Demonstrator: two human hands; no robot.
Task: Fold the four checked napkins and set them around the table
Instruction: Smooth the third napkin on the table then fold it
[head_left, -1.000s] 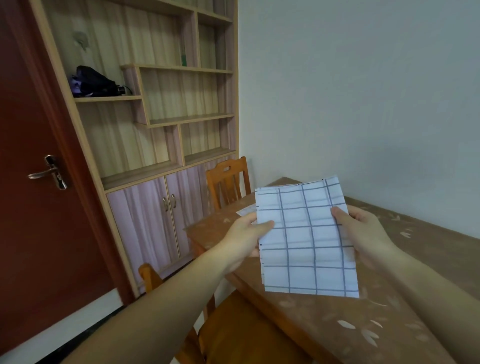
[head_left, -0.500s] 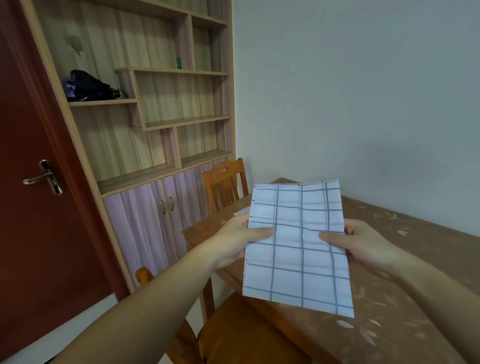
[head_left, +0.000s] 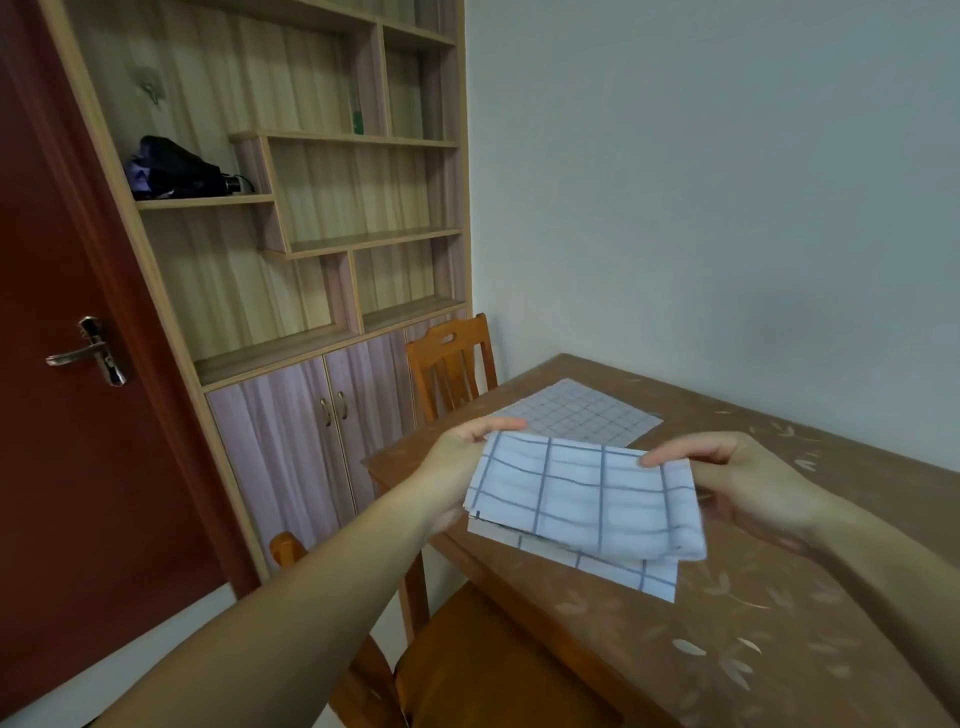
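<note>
I hold a white napkin with blue checks (head_left: 582, 499) in the air over the near left part of the brown table (head_left: 779, 597). Its upper half is bent forward over the lower half, whose edge sticks out below. My left hand (head_left: 457, 462) pinches its upper left corner and my right hand (head_left: 737, 478) pinches its upper right corner. A second checked napkin (head_left: 576, 413) lies spread flat on the table behind my hands, near the far left corner.
A wooden chair (head_left: 449, 364) stands at the table's far left side and another chair (head_left: 457, 660) is right below my left arm. A shelf cabinet (head_left: 291, 260) and a red door (head_left: 62, 415) fill the left. A pale wall runs behind the table.
The napkin was held up as a tall sheet facing me. Now its top half has come down forward over the lower half, and the flat napkin behind it shows.
</note>
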